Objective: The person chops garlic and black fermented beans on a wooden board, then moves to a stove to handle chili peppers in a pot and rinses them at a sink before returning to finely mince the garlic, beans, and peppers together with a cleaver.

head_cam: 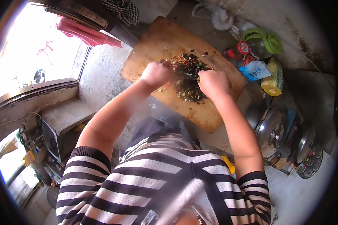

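Note:
My right hand (pixel 215 83) is closed around the handle of a kitchen knife (pixel 187 76), seen nearly edge-on. My left hand (pixel 157 73) grips the blade's opposite end, its fingers curled over the top. Beneath and around the blade lies a pile of chopped dark greens (pixel 189 63) mixed with red and pale bits. More of the mixture (pixel 190 94) sits on the near side of the knife, partly blurred. All of it rests on a large, worn wooden cutting board (pixel 149 47), with small scraps scattered over its surface.
Right of the board are a red-lidded jar (pixel 243 48), a green-handled clear jug (pixel 260 45), a blue-and-white packet (pixel 255 71) and a cut squash (pixel 273 77). Metal pot lids (pixel 271 132) stand nearer me. A pink cloth (pixel 81 31) hangs by the bright window at left.

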`<control>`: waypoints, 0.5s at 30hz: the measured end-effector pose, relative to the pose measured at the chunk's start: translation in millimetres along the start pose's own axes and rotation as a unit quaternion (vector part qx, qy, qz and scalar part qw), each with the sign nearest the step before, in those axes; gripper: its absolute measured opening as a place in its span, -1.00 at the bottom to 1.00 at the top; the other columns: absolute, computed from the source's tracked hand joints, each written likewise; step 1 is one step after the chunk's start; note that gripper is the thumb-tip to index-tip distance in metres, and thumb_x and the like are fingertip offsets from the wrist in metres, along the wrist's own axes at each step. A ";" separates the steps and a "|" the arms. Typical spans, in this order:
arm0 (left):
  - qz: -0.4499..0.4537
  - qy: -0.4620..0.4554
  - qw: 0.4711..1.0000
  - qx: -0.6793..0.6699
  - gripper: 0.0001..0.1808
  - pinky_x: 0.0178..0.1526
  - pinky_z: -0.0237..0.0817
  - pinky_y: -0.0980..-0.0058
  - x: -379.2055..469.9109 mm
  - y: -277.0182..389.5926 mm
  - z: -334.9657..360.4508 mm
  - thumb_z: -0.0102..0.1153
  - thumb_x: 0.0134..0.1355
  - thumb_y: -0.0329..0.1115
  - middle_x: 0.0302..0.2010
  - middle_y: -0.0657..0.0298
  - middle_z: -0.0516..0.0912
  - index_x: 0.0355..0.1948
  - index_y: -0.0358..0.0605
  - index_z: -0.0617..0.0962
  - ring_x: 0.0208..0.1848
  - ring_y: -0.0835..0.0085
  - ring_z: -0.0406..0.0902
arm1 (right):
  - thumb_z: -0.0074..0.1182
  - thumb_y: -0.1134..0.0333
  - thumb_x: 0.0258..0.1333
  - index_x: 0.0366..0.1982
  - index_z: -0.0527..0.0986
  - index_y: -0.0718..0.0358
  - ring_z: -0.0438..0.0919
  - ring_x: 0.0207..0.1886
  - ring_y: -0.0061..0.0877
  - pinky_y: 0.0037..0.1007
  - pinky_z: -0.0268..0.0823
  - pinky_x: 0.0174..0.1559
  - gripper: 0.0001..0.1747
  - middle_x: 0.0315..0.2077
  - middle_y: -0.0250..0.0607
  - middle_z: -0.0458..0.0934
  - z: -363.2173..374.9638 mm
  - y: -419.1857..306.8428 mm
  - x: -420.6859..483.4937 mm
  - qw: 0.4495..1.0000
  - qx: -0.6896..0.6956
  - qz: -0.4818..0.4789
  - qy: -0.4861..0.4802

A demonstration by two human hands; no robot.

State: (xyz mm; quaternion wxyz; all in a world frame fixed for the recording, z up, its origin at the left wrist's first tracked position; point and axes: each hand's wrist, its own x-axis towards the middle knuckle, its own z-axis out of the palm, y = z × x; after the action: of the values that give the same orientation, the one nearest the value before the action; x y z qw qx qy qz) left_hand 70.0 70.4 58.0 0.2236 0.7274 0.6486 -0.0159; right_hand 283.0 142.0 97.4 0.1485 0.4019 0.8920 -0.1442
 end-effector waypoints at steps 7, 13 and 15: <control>0.032 -0.040 0.998 0.045 -0.55 -0.27 0.52 0.28 8.1 11.4 -7.0 0.16 0.19 0.06 -0.36 0.16 0.68 -0.52 -0.16 0.65 -0.18 0.25 0.63 | 0.04 0.34 0.10 -0.36 0.62 0.13 0.67 -0.27 -0.21 -0.17 0.49 -0.23 -0.85 -0.40 -0.13 0.68 2.8 10.2 -12.0 0.999 0.021 0.026 -0.026; 0.054 -0.032 0.993 0.096 -0.55 -0.27 0.51 0.29 -7.0 40.3 16.1 0.13 0.22 0.08 -0.38 0.17 0.67 -0.51 -0.11 0.66 -0.20 0.27 0.62 | 0.08 0.31 0.07 -0.37 0.62 0.10 0.67 -0.29 -0.19 -0.15 0.48 -0.25 -0.87 -0.44 -0.13 0.67 16.4 11.1 -52.9 0.998 0.007 0.047 -0.027; 0.076 0.015 0.991 0.113 -0.55 -0.27 0.50 0.27 -5.1 38.4 36.8 0.13 0.22 0.10 -0.38 0.19 0.66 -0.49 -0.09 0.66 -0.20 0.27 0.62 | 0.09 0.30 0.06 -0.38 0.61 0.12 0.66 -0.33 -0.18 -0.15 0.48 -0.26 -0.88 -0.47 -0.13 0.67 39.2 13.2 -53.4 0.997 0.025 0.075 -0.014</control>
State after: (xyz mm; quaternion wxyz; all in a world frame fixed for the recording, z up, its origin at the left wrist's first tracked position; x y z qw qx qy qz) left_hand 115.5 50.7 38.2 0.1307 0.7953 0.5887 -0.0617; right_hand 332.6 99.5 80.1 0.1614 0.4688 0.8534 -0.1610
